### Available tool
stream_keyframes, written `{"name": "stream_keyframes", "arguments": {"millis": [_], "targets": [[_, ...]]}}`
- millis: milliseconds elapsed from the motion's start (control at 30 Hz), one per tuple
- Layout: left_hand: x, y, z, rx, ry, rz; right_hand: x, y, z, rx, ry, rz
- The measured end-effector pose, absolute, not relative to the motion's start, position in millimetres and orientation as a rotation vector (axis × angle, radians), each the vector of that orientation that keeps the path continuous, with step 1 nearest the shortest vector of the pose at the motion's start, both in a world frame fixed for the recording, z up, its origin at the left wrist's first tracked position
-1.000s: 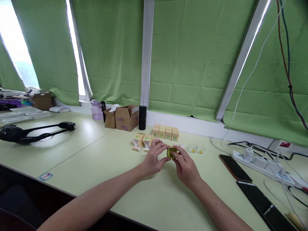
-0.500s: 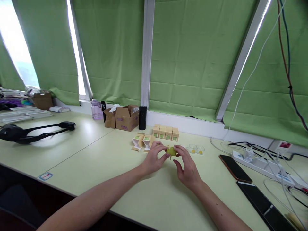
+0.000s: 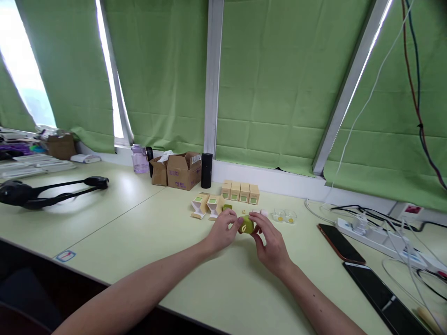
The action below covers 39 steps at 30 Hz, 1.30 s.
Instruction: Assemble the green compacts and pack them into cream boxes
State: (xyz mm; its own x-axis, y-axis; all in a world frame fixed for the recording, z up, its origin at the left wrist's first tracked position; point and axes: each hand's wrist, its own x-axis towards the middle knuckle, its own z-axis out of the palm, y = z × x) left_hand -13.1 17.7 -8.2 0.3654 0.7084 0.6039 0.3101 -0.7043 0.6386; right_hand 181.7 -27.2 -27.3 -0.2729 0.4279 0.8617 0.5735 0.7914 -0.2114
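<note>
A small round green object [image 3: 247, 225] with a pale loop-shaped mark is held between my two hands, just above the table; its exact kind I cannot make out. My left hand [image 3: 222, 231] pinches its left side with thumb and fingertips. On the other side, my right hand [image 3: 272, 244] curls its fingers and thumb around the right edge. Just behind my left fingers lies another small green piece [image 3: 227, 206], partly hidden. A tiny yellowish bit [image 3: 243, 211] sits beyond the object. Past my right fingers is a pale pinkish item [image 3: 264, 213], also partly covered.
Two opened small cartons [image 3: 200, 206] lie left of my hands, with several closed small boxes [image 3: 240, 192] behind. Clear round containers with yellow inside [image 3: 284, 216] stand to the right. Phones [image 3: 340, 243] and a power strip [image 3: 380, 242] with cables lie at right; a cardboard box [image 3: 183, 172] stands behind.
The green object has turned so its round marked face shows toward me. My right thumb has closed in on it, and both hands have shifted slightly.
</note>
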Motion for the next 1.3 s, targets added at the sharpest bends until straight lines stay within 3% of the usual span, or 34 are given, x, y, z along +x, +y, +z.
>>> {"name": "stream_keyframes", "arguments": {"millis": [467,833,1100,1300], "targets": [[-20,16,-6,2.387,0.737,1.414,182,-30,-19,-0.898,-1.67,0.297],[-17,13,-5,2.678,0.69,1.322,181,-27,-24,-0.915,-1.647,0.393],[-14,32,-6,2.146,0.767,1.475,198,-12,-31,-1.028,-1.518,0.272],[-11,48,10,1.66,0.715,1.307,205,1,-49,-1.222,-1.628,0.022]]}}
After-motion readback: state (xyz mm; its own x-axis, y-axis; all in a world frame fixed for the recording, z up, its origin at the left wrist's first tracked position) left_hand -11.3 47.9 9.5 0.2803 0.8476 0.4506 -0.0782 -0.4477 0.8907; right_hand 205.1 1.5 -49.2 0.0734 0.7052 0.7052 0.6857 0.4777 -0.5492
